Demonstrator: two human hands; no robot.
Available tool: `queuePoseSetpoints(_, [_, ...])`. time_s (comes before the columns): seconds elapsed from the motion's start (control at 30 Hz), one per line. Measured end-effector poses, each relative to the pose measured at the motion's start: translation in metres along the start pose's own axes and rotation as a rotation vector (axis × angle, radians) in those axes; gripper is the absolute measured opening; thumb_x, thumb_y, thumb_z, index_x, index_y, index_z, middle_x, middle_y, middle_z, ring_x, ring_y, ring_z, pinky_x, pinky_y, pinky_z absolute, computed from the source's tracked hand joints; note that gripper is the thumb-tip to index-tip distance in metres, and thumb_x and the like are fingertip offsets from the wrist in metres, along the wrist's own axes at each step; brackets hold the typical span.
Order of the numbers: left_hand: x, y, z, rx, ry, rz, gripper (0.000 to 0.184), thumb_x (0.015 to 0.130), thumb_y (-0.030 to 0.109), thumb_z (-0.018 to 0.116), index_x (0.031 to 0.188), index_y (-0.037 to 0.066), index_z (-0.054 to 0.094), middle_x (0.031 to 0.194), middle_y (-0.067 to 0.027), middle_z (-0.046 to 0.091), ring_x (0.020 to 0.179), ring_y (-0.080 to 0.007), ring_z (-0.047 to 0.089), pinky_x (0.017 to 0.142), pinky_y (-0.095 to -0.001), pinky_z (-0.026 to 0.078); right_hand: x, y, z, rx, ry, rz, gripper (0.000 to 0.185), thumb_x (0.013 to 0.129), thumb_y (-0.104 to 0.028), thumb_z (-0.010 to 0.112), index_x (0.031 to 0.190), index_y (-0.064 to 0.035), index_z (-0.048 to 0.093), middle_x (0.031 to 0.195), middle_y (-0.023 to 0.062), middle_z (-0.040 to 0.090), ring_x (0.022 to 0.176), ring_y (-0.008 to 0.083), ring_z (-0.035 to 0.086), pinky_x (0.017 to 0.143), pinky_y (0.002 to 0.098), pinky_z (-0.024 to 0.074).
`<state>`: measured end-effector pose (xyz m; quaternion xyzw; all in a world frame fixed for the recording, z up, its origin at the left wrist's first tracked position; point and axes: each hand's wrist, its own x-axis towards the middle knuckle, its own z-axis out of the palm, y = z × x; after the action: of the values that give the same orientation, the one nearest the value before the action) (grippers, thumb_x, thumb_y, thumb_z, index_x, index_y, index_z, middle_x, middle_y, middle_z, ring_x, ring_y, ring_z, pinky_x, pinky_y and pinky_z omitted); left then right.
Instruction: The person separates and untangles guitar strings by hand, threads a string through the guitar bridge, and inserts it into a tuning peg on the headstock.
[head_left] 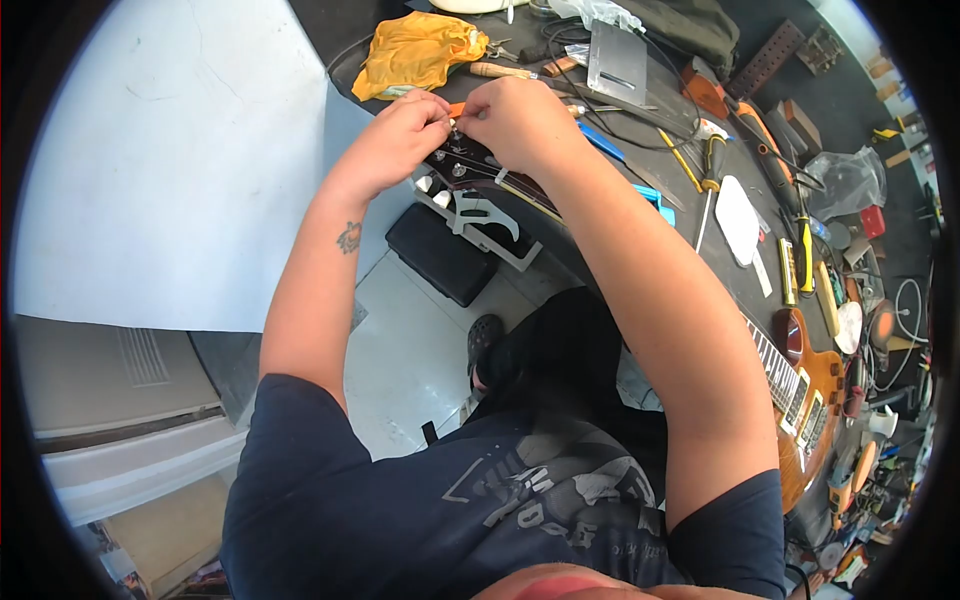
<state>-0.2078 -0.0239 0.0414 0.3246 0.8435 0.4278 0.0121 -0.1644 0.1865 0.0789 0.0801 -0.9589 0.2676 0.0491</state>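
Note:
An electric guitar lies along the bench, its glossy brown body at the right and its dark headstock at the far end of the neck, under my hands. My left hand is at the headstock's far left edge, thumb and fingers closed together near the tuning pegs. Across from it, my right hand bends down with its fingertips pinched at the same edge. What each pinch holds is too small to make out. Between the hands shows a small orange piece. Part of the neck is hidden behind my right arm.
A yellow cloth lies beyond my left hand. On the dark bench are a grey metal plate, a screwdriver, a white oval piece, cables and many tools. White brackets hang below the bench edge.

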Motion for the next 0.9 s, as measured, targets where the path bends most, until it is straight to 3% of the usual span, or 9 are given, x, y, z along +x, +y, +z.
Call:
queuePoseSetpoints(0.53, [0.003, 0.011, 0.002, -0.159, 0.016, -0.252, 0.022, 0.100, 0.014, 0.063, 0.098, -0.004, 0.074, 0.136, -0.0135, 0.064, 0.123, -0.0216, 0.061, 0.104, -0.0332, 0.047, -0.001, 0.000, 0.002, 0.003, -0.011, 0.011, 0.019, 0.096, -0.029, 0.077, 0.108, -0.0164, 0.085, 0.100, 0.0091, 0.081, 0.099, 0.0298, 0.077, 0.089, 0.0440, 0.0610])
queuePoseSetpoints(0.63, [0.000, 0.006, 0.000, -0.231, 0.021, -0.242, 0.019, 0.101, 0.014, 0.066, 0.099, -0.003, 0.073, 0.132, -0.0123, 0.065, 0.122, -0.0216, 0.061, 0.105, -0.0339, 0.047, 0.000, 0.001, 0.004, 0.005, 0.000, -0.003, 0.019, 0.095, -0.029, 0.077, 0.107, -0.0160, 0.085, 0.099, 0.0092, 0.081, 0.099, 0.0302, 0.077, 0.089, 0.0443, 0.0610])
queuePoseSetpoints(0.73, [0.000, 0.008, -0.006, -0.026, 0.007, -0.139, 0.014, 0.102, 0.011, 0.069, 0.101, -0.003, 0.072, 0.127, -0.0099, 0.068, 0.119, -0.0211, 0.063, 0.104, -0.0342, 0.048, -0.004, 0.000, 0.000, -0.008, 0.022, -0.027, 0.019, 0.093, -0.027, 0.077, 0.104, -0.0149, 0.084, 0.099, 0.0095, 0.081, 0.099, 0.0308, 0.078, 0.089, 0.0446, 0.0610])
queuePoseSetpoints(0.9, [-0.002, 0.014, -0.010, 0.011, -0.020, -0.058, 0.010, 0.102, 0.007, 0.070, 0.105, -0.002, 0.071, 0.123, -0.0065, 0.069, 0.114, -0.0197, 0.065, 0.096, -0.0332, 0.052, -0.009, -0.002, -0.004, -0.023, 0.056, -0.074, 0.017, 0.090, -0.026, 0.077, 0.101, -0.0139, 0.083, 0.098, 0.0100, 0.081, 0.097, 0.0310, 0.078, 0.088, 0.0442, 0.0613])
